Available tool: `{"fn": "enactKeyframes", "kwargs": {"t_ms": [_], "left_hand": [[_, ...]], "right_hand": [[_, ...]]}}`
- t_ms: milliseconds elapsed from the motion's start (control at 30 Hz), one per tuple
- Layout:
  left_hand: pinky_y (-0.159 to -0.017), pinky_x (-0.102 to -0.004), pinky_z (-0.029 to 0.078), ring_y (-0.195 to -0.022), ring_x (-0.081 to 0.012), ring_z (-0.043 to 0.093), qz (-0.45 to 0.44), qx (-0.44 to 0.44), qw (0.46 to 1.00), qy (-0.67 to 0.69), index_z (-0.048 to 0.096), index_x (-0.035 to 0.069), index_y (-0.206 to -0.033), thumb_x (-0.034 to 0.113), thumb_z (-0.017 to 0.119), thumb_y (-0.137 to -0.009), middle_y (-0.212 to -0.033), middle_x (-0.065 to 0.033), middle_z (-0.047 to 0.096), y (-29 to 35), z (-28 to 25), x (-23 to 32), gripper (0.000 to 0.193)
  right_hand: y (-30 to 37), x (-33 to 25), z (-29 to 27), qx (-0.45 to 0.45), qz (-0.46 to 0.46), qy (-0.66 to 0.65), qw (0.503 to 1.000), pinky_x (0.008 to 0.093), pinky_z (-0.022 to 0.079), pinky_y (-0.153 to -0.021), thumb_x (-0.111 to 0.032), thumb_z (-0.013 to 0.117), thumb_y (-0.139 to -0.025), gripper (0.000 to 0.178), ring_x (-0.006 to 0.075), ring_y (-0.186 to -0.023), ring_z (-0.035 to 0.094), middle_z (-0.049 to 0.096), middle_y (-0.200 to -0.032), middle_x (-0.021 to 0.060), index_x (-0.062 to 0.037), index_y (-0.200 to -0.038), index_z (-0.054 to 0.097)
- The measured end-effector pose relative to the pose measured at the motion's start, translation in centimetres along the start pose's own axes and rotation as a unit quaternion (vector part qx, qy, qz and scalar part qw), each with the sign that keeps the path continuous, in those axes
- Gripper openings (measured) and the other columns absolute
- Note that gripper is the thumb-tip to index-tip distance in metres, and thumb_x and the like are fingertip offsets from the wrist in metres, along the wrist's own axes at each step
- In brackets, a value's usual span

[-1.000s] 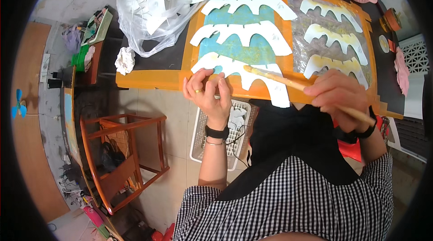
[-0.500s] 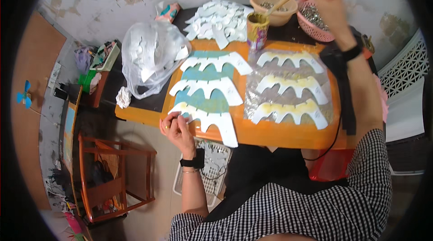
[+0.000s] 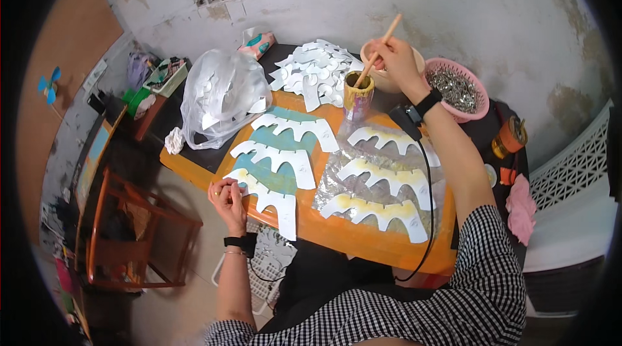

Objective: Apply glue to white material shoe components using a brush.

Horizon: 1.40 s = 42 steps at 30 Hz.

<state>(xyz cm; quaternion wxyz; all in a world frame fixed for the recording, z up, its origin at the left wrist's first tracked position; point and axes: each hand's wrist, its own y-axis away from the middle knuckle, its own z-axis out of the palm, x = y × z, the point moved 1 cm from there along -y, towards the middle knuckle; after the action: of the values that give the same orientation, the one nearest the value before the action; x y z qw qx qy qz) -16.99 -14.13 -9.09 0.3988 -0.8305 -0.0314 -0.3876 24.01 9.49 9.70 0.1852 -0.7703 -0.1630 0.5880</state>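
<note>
My right hand grips the wooden handle of a brush. The brush's lower end is inside a smeared can at the back of the orange board, so its tip is hidden. My left hand is by the board's near left edge, its fingers curled at the end of the nearest scalloped white piece. Whether it pinches anything is hidden. Two similar pieces lie beyond on a teal sheet. On the right, a greyish plastic sheet carries three yellow-smeared scalloped pieces.
Behind the board are a heap of white cut pieces, a clear plastic bag and a pink basket of small metal parts. A peach bowl is partly behind my right hand. A wooden chair stands left; a black cable crosses the right.
The view has shifted and turned. My right hand has come down and left, and the brush now stands steeper in the can. My left hand stays by the nearest left piece.
</note>
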Motion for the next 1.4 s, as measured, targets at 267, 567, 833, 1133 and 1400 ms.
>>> {"fn": "enactKeyframes", "kwargs": {"t_ms": [267, 567, 833, 1133, 1400], "left_hand": [[-0.119, -0.0490, 0.023, -0.111, -0.0236, 0.054, -0.002, 0.008, 1.000, -0.009, 0.066, 0.004, -0.075, 0.017, 0.063, -0.097, -0.098, -0.0031, 0.063, 0.1, -0.4, -0.3, 0.026], [-0.118, -0.0487, 0.025, -0.111, -0.0248, 0.054, -0.009, -0.004, 1.000, -0.004, 0.066, 0.004, -0.075, 0.020, 0.064, -0.097, -0.099, -0.0031, 0.063, 0.1, 0.0, -0.6, 0.027], [-0.118, -0.0496, 0.027, -0.113, -0.0277, 0.054, -0.011, -0.009, 1.000, -0.025, 0.064, 0.004, -0.082, 0.020, 0.064, -0.098, -0.099, -0.0057, 0.064, -0.3, 0.2, -0.4, 0.023], [-0.116, -0.0508, 0.030, -0.108, -0.0278, 0.057, 0.006, 0.021, 0.999, -0.032, 0.066, 0.003, -0.085, 0.016, 0.067, -0.094, -0.099, -0.0069, 0.066, 0.3, -0.8, -0.8, 0.016], [-0.113, -0.0495, 0.034, -0.104, -0.0270, 0.060, 0.059, 0.031, 0.998, -0.016, 0.069, 0.005, -0.086, 0.016, 0.068, -0.091, -0.097, -0.0069, 0.066, -0.4, 0.2, -0.6, 0.013]], "right_hand": [[1.4, -2.9, -3.3, 0.075, -0.005, -0.111, 0.991, 0.0228, 0.055, -0.055, -0.020, 0.065, -0.100, 0.025, 0.0117, -0.061, 0.065, 0.070, -0.081, 0.0102, 0.0043, -0.094, 0.067], [4.3, -4.7, -7.8, 0.152, -0.022, -0.192, 0.969, 0.0298, 0.058, -0.070, -0.021, 0.059, -0.104, 0.027, 0.0180, -0.075, 0.066, 0.069, -0.092, 0.0152, 0.0050, -0.098, 0.062], [7.3, -4.0, -8.7, 0.158, -0.023, -0.219, 0.963, 0.0330, 0.059, -0.078, -0.021, 0.056, -0.105, 0.027, 0.0218, -0.084, 0.067, 0.068, -0.097, 0.0164, 0.0059, -0.106, 0.060], [6.7, -9.1, -8.2, 0.172, -0.064, -0.339, 0.923, 0.0372, 0.054, -0.099, -0.022, 0.055, -0.106, 0.029, 0.0252, -0.107, 0.064, 0.064, -0.112, 0.0185, 0.0060, -0.112, 0.059], [11.7, -12.5, -0.1, 0.051, -0.037, -0.310, 0.949, 0.0375, 0.055, -0.098, -0.022, 0.053, -0.107, 0.027, 0.0237, -0.107, 0.066, 0.067, -0.114, 0.0177, 0.0036, -0.113, 0.061]]}}
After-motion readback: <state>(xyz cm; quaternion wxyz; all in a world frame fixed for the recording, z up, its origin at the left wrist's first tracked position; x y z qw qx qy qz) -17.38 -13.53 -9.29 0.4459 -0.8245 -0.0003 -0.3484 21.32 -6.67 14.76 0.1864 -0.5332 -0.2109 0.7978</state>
